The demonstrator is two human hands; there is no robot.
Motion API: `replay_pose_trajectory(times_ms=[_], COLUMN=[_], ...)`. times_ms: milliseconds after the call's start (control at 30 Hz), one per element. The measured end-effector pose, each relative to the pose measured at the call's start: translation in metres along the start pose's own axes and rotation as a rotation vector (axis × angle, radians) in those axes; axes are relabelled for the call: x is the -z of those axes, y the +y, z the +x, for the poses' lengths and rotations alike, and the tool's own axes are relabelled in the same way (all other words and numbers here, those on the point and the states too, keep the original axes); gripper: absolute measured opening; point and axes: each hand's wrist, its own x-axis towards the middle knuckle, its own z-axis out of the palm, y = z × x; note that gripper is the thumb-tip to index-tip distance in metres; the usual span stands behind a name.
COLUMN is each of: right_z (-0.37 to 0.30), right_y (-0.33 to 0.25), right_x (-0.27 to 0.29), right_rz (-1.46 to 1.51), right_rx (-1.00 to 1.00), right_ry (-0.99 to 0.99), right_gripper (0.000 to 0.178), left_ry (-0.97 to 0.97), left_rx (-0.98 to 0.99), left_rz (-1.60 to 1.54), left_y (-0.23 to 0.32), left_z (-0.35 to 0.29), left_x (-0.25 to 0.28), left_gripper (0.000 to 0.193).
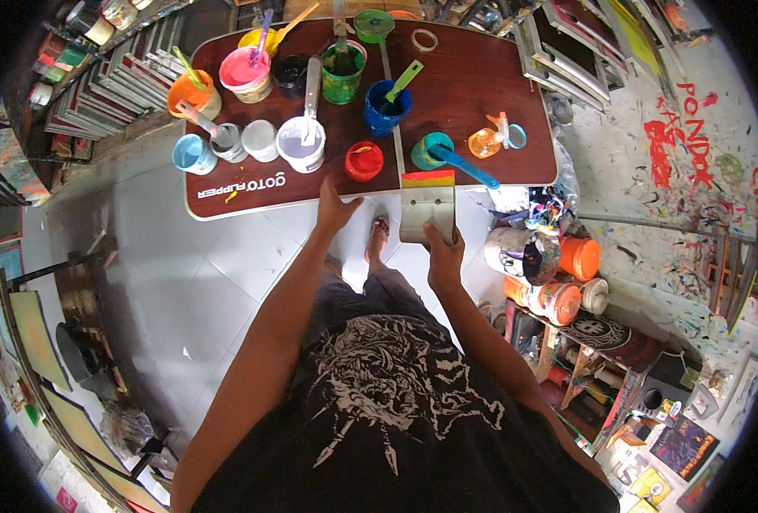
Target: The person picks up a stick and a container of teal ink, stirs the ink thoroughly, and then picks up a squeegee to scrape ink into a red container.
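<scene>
My right hand grips a screen-printing squeegee, a wide pale metal holder with a red and yellow strip along its far edge. It is held at the near edge of the dark red table. My left hand is empty, thumb spread from the fingers, just at the table's near edge. Closest to it are a small red paint pot and a white tub of pale paint with a spatula standing in it. Beyond the squeegee sits a teal pot with a blue spatula leaning out.
Pots of blue, green, pink and orange paint crowd the table. A spray bottle stands at its right. Frames lean at the far left. Paint buckets sit right of my legs, above a cluttered shelf.
</scene>
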Motion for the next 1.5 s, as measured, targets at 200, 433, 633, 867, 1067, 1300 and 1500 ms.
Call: replay_pose_trajectory(times_ms=[200,433,633,867,1067,1300,1500], right_z=[-0.002,-0.010,-0.004,0.003,-0.001,-0.007,-0.027], right_y=[-0.030,-0.071,-0.079,-0.110,-0.165,-0.207,-0.224], right_x=[0.014,0.016,0.015,0.008,-0.012,-0.030,-0.058], right_rz=[-0.158,-0.392,-0.593,-0.748,-0.856,-0.841,-0.809], right_rx=[0.014,0.131,0.285,0.603,0.893,1.149,1.203], right_ry=[0.037,0.002,0.009,-0.073,-0.118,-0.164,-0.243], right_gripper=[0.032,0.027,0.028,0.024,0.025,0.029,0.028], left_ry=[0.041,0.048,0.088,0.066,0.147,0.287,0.342], left_rx=[-0.105,-0.072,-0.028,-0.142,-0.157,-0.195,-0.241], left_rz=[0.076,0.044,-0.180,-0.484,-0.365,-0.282,-0.284], left_y=[0.010,0.023,0.021,0.082,0.194,0.277,0.292], left_z=[0.047,0.057,0.048,0.012,-0.008,-0.016,-0.020], left_x=[-0.016,-0.015,-0.019,-0.025,0.019,0.079,0.113], left_gripper=[0.097,0.080,0.071,0.067,0.078,0.065,0.069])
